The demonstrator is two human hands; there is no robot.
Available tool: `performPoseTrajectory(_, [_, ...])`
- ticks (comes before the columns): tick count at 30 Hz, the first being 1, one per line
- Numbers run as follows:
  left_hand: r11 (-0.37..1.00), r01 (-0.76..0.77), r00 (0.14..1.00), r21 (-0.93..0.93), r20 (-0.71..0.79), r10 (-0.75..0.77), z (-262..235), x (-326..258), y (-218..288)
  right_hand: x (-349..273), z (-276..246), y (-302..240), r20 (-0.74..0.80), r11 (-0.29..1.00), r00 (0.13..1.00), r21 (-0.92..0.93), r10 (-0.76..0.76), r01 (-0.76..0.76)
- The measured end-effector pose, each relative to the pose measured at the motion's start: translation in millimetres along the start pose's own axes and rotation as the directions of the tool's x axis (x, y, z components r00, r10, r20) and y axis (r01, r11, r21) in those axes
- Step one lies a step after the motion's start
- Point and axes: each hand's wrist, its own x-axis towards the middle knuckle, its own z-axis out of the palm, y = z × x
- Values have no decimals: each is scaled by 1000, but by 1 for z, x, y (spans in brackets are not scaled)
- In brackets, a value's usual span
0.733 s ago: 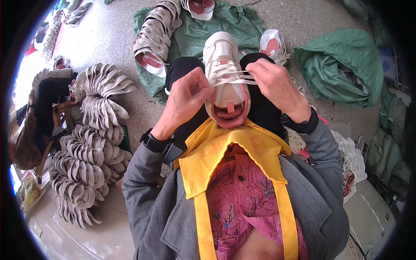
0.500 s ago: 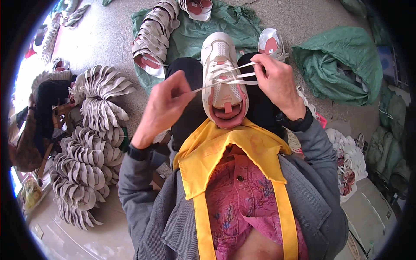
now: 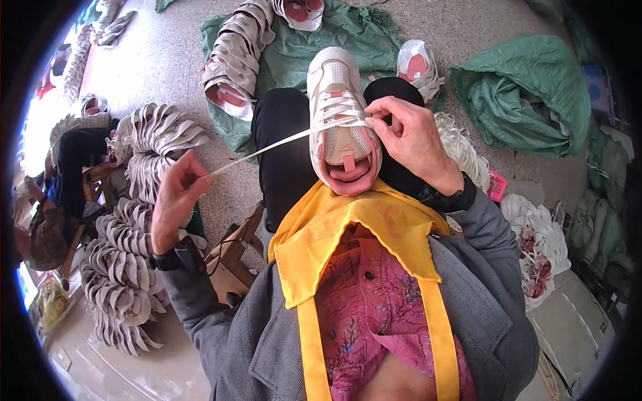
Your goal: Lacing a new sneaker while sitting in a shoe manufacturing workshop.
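A white and beige sneaker [image 3: 334, 70] with a pink lining rests between my knees, toe pointing away from me and its collar against the yellow apron [image 3: 348, 217]. White laces cross over its tongue. My left hand [image 3: 179, 194] is out to the left, pinching the end of a shoelace [image 3: 267, 146] stretched taut from the shoe. Close to the shoe's right side, my right hand [image 3: 411, 137] has thumb and index finger pressed together on lace at the eyelet edge. The short bit inside that pinch is mostly hidden.
Stacked shoe uppers [image 3: 127, 267] rise in piles at the left. A green sheet [image 3: 294, 67] lies ahead under more uppers [image 3: 234, 53], beside a single upper [image 3: 418, 63]. At the right are a green sack [image 3: 521, 93], white laces [image 3: 461, 150] and a pink box [image 3: 495, 185]. Another person sits far left.
My left hand has pulled away leftward and down, drawing the lace out long. My right hand has come in and down beside the shoe, and the loose lace loops have tightened.
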Motion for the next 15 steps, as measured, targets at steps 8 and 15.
performPoseTrajectory(8, [986, -125, 978, -110, 156, 141, 75, 38, 18, -3, -9, -2, 140, 975, 977, 129, 164, -182])
performPoseTrajectory(15, [946, -302, 949, -120, 55, 310, 126, 71, 38, -2, -14, -6, 151, 994, 986, 64, 78, -88])
